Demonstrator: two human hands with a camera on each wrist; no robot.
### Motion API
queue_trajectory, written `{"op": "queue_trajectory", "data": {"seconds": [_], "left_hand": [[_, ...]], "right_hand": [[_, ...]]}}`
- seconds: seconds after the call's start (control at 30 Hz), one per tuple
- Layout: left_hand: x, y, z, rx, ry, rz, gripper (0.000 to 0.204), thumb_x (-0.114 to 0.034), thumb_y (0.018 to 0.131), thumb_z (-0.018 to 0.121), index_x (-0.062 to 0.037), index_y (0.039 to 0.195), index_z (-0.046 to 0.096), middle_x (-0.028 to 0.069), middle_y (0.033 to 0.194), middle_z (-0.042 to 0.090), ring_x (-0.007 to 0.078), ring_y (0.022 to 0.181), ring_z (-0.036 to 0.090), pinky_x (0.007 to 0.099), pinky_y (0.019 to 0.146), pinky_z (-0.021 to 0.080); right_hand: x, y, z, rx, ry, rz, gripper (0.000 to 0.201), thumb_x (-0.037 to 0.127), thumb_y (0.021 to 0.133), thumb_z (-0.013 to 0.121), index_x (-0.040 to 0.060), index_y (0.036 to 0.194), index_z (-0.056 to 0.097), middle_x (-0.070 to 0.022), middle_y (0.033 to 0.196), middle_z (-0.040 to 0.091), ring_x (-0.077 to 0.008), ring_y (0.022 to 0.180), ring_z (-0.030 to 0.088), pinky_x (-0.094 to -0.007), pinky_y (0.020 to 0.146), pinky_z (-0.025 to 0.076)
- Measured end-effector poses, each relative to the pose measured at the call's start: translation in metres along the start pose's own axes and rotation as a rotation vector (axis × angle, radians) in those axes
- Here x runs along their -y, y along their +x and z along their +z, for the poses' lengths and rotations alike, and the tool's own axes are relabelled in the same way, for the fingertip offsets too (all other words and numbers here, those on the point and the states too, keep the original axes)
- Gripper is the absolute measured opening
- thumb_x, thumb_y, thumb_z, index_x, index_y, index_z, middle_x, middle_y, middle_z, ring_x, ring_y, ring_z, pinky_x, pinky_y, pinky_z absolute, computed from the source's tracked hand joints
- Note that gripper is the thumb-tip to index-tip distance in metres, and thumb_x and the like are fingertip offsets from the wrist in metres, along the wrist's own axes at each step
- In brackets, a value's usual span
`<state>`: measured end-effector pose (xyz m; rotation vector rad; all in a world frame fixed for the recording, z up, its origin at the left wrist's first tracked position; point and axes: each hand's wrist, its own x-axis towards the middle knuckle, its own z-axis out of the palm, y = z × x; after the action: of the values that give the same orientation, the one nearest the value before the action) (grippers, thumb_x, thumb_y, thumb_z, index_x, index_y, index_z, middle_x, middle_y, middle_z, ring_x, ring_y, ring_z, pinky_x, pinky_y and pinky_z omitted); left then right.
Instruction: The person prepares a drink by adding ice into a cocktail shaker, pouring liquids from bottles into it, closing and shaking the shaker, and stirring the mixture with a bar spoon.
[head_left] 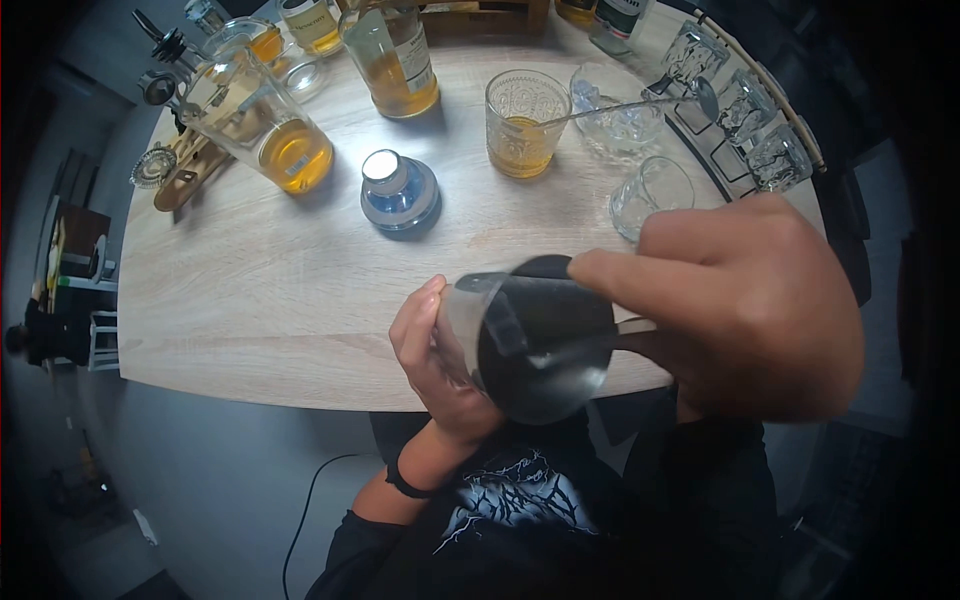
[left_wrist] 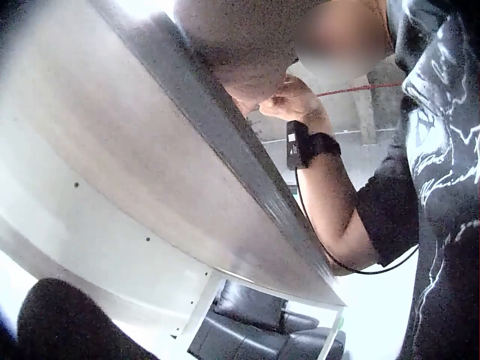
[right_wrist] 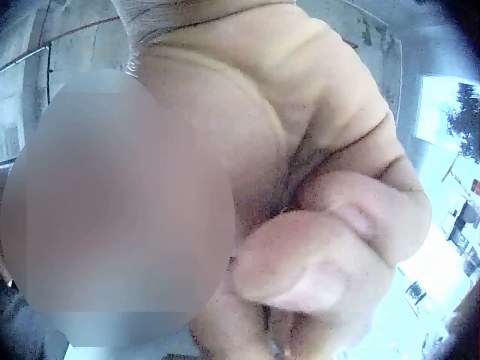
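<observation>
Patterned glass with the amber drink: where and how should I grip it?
Probably best to take the patterned glass round its outer wall, below the open rim, coming from the near left. It stands upright with amber drink inside, so keep it level; the glass dish and long spoon crowd its right.

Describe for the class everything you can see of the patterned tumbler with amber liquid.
The patterned tumbler looks like clear glass, with a textured design around its wall and an open rim. Amber liquid sits in its lower part. It stands upright on the light wood-look table, left of a clear dish in the head view. A long-handled spoon overlaps its right side; whether they touch is unclear.
</observation>
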<state>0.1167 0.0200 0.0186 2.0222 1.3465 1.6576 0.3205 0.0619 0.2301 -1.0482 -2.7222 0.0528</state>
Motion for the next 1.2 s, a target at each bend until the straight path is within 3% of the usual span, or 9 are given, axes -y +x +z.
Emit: {"op": "queue_trajectory", "data": {"seconds": [0.2, 0.27, 0.37, 0.47, 0.57, 0.8, 0.9, 1.07, 1.2], "left_hand": [[-0.003, 0.004, -0.003, 0.069, -0.038, -0.102, 0.088, -0.025, 0.081, 0.087, 0.0005, 0.146, 0.033, 0.0243, 0.138, 0.046, 0.0367, 0.129, 0.05, 0.0446, 0.109, 0.043], [0.002, 0.0, 0.002, 0.01, -0.001, 0.0, 0.086, -0.025, 0.081, 0.087, 0.0002, 0.145, 0.034, 0.0246, 0.137, 0.048, 0.0368, 0.128, 0.051, 0.0445, 0.108, 0.044], [0.002, 0.0, 0.005, -0.027, -0.047, 0.01, 0.084, -0.025, 0.082, 0.087, 0.0, 0.143, 0.036, 0.0242, 0.136, 0.05, 0.0364, 0.126, 0.053, 0.0439, 0.107, 0.045], [0.0, 0.001, 0.004, -0.04, -0.065, 0.016, 0.083, -0.025, 0.081, 0.087, -0.0001, 0.143, 0.036, 0.0238, 0.136, 0.05, 0.0361, 0.126, 0.053, 0.0434, 0.106, 0.045], [0.0, 0.002, 0.003, -0.043, -0.061, 0.018, 0.084, -0.024, 0.081, 0.087, -0.0001, 0.143, 0.037, 0.0235, 0.136, 0.049, 0.0359, 0.127, 0.053, 0.0431, 0.106, 0.045], [-0.001, 0.001, 0.002, -0.021, -0.101, -0.038, 0.088, -0.023, 0.079, 0.089, 0.0, 0.145, 0.035, 0.0229, 0.139, 0.048, 0.0352, 0.128, 0.052, 0.0427, 0.107, 0.045], [0.001, 0.001, -0.005, 0.057, -0.094, -0.075, 0.09, -0.023, 0.079, 0.089, 0.0003, 0.146, 0.034, 0.0229, 0.139, 0.047, 0.0352, 0.129, 0.051, 0.0428, 0.109, 0.043], [0.002, -0.011, -0.006, 0.055, -0.103, -0.16, 0.089, -0.021, 0.079, 0.088, 0.0018, 0.146, 0.034, 0.0225, 0.14, 0.047, 0.0351, 0.131, 0.049, 0.0426, 0.112, 0.04], [0.016, -0.019, -0.006, 0.116, -0.157, -0.259, 0.09, -0.018, 0.078, 0.087, 0.0031, 0.147, 0.033, 0.0212, 0.141, 0.044, 0.0332, 0.132, 0.048, 0.0417, 0.113, 0.038]], "right_hand": [[0.017, 0.011, 0.012, 0.181, -0.056, -0.048, 0.031, 0.016, 0.064, 0.072, 0.0029, 0.092, 0.071, -0.0029, 0.066, 0.055, -0.0206, 0.052, 0.063, -0.0339, 0.042, 0.045], [0.023, 0.014, 0.018, 0.191, -0.038, -0.019, 0.022, 0.016, 0.065, 0.071, 0.0042, 0.083, 0.066, -0.0038, 0.068, 0.057, -0.0217, 0.054, 0.064, -0.0353, 0.043, 0.046], [0.026, 0.018, 0.021, 0.213, -0.023, 0.001, 0.016, 0.016, 0.066, 0.071, 0.0061, 0.076, 0.062, -0.005, 0.069, 0.059, -0.0229, 0.055, 0.066, -0.0365, 0.046, 0.047], [0.028, 0.019, 0.026, 0.151, 0.023, 0.022, 0.014, 0.017, 0.068, 0.07, 0.0069, 0.074, 0.063, -0.0057, 0.07, 0.061, -0.0235, 0.056, 0.066, -0.0368, 0.047, 0.047], [0.03, 0.022, 0.027, 0.221, -0.036, 0.02, 0.012, 0.017, 0.07, 0.07, 0.0071, 0.073, 0.063, -0.0057, 0.07, 0.061, -0.0238, 0.056, 0.066, -0.0368, 0.047, 0.047], [0.033, 0.022, 0.025, 0.201, -0.02, 0.06, 0.012, 0.018, 0.071, 0.069, 0.0078, 0.073, 0.062, -0.0052, 0.07, 0.06, -0.0236, 0.055, 0.065, -0.0366, 0.046, 0.046], [0.029, 0.015, 0.02, 0.216, -0.119, 0.032, 0.015, 0.018, 0.07, 0.07, 0.0075, 0.081, 0.067, -0.0037, 0.069, 0.058, -0.0225, 0.053, 0.064, -0.036, 0.044, 0.045], [0.031, -0.002, 0.0, -0.041, -0.164, 0.066, 0.05, 0.023, 0.061, 0.081, 0.0079, 0.108, 0.075, -0.0005, 0.066, 0.054, -0.0187, 0.049, 0.054, -0.0307, 0.044, 0.039], [0.018, -0.03, -0.036, -0.04, -0.193, 0.066, 0.056, 0.024, 0.06, 0.086, 0.0055, 0.112, 0.075, -0.0002, 0.064, 0.054, -0.0161, 0.05, 0.052, -0.0277, 0.047, 0.037]]}}
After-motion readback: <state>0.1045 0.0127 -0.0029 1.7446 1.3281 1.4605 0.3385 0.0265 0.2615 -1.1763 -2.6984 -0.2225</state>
